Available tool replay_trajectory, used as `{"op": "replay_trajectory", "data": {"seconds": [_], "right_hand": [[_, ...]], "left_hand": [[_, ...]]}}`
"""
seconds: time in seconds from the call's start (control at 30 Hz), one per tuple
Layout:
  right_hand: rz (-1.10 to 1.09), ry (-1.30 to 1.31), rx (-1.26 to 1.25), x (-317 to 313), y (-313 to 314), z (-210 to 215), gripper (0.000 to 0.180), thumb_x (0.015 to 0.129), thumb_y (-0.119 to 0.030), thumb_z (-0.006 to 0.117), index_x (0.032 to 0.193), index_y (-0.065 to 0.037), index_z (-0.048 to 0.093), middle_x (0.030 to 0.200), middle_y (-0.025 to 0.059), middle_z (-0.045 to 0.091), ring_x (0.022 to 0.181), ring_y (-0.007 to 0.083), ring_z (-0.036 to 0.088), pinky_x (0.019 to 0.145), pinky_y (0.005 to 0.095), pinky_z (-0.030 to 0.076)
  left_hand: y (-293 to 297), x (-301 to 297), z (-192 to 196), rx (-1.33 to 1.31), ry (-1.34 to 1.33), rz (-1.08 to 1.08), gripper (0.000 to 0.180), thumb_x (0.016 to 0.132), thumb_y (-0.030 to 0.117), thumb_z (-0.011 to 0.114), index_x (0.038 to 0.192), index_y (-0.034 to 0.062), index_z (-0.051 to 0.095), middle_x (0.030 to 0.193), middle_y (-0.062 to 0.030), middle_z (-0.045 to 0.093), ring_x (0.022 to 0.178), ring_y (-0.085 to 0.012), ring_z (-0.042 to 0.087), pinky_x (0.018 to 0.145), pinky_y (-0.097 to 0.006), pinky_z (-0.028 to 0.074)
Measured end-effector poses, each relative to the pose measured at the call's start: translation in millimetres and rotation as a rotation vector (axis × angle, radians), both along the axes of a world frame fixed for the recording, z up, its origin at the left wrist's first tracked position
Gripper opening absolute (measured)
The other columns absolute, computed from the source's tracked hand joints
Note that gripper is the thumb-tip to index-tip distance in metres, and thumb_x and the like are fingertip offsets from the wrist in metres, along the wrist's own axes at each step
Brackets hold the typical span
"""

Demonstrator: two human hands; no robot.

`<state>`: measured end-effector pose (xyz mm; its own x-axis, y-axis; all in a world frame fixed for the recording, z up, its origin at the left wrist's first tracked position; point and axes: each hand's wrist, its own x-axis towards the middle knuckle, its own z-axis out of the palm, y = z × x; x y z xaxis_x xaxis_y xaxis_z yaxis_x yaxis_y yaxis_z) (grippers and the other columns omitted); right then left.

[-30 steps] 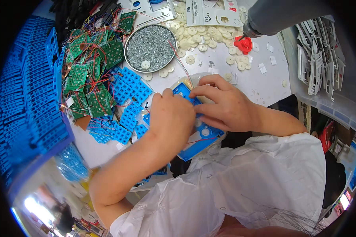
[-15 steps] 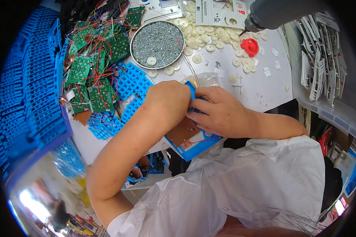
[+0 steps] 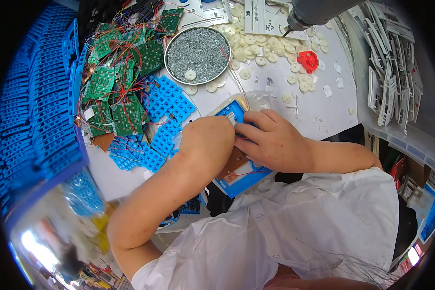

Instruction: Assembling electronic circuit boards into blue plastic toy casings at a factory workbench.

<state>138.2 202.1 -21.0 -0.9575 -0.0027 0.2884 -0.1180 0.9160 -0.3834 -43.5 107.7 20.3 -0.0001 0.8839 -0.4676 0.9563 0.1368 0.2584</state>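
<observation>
A blue plastic case (image 3: 243,185) lies tilted at the table's near edge, below my chest. Inside it sit a brown circuit board (image 3: 235,161) and a thin red wire. My left hand (image 3: 209,140) bends over the case with its back up; its fingers curl out of sight. From the other side my right hand (image 3: 278,147) reaches over the case, fingers bent inward and their tips meeting the left hand. Whatever the fingertips pinch is hidden. A round blue part (image 3: 260,168) shows just below the right hand.
Wired green circuit boards (image 3: 126,116) and blue button pads (image 3: 171,101) lie left. Behind are a round tray of screws (image 3: 168,67), cream plastic discs (image 3: 275,48) and a red part (image 3: 308,61). An electric screwdriver (image 3: 299,19) hangs above. White panels (image 3: 391,72) fill the right bin.
My left hand has come down toward me along the case, uncovering more of its far end. The right hand stays about where it was, its fingers still bent. The view has shifted slightly.
</observation>
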Motion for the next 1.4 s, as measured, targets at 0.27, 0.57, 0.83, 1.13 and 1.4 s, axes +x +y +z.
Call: {"op": "replay_trajectory", "data": {"seconds": [0.27,0.57,0.83,1.13,1.4], "right_hand": [[0.016,-0.05,0.075,1.4,-3.3,5.2,0.04,0.08,-0.018,0.068,0.117,-0.005,0.07,0.12,0.0083,0.061,0.121,0.0279,0.053,0.092,0.0392,0.045],[0.023,-0.086,0.074,2.4,-5.0,3.5,0.041,0.079,-0.016,0.069,0.119,-0.004,0.069,0.122,0.0094,0.06,0.121,0.0281,0.053,0.095,0.0391,0.045],[0.03,-0.203,0.212,7.0,-12.8,14.6,0.046,0.082,-0.019,0.069,0.125,-0.002,0.066,0.13,0.0115,0.059,0.125,0.0302,0.052,0.098,0.0431,0.046],[0.113,-0.198,-0.029,5.0,7.7,12.5,0.052,0.076,-0.017,0.075,0.124,0.0,0.068,0.134,0.0126,0.06,0.127,0.0291,0.054,0.097,0.04,0.051],[0.061,-0.158,0.028,4.7,-2.2,15.4,0.055,0.073,-0.022,0.077,0.123,0.0,0.067,0.122,0.0087,0.062,0.118,0.0255,0.057,0.087,0.0359,0.051]], "left_hand": [[-23.0,-1.2,-22.3,0.122,-0.045,0.257,0.012,0.088,0.011,0.064,0.088,-0.0008,0.066,0.081,-0.0245,0.07,0.077,-0.0423,0.071,0.07,-0.053,0.056],[-25.2,8.5,-16.4,0.161,0.033,0.26,0.014,0.094,0.016,0.064,0.091,0.0029,0.068,0.083,-0.0199,0.072,0.079,-0.0394,0.071,0.067,-0.05,0.056],[-70.4,20.6,-21.2,0.465,-0.075,0.326,0.025,0.089,0.009,0.069,0.114,0.0093,0.071,0.092,-0.0121,0.065,0.078,-0.0323,0.069,0.064,-0.041,0.055],[-79.3,28.9,-38.9,0.705,-0.176,0.275,0.037,0.08,0.001,0.076,0.116,0.006,0.069,0.11,-0.0125,0.066,0.089,-0.0324,0.068,0.075,-0.041,0.055],[-105.6,26.8,-52.6,0.825,-0.185,0.166,0.04,0.075,-0.001,0.078,0.113,0.0056,0.07,0.127,-0.012,0.068,0.103,-0.0333,0.066,0.089,-0.043,0.052]]}}
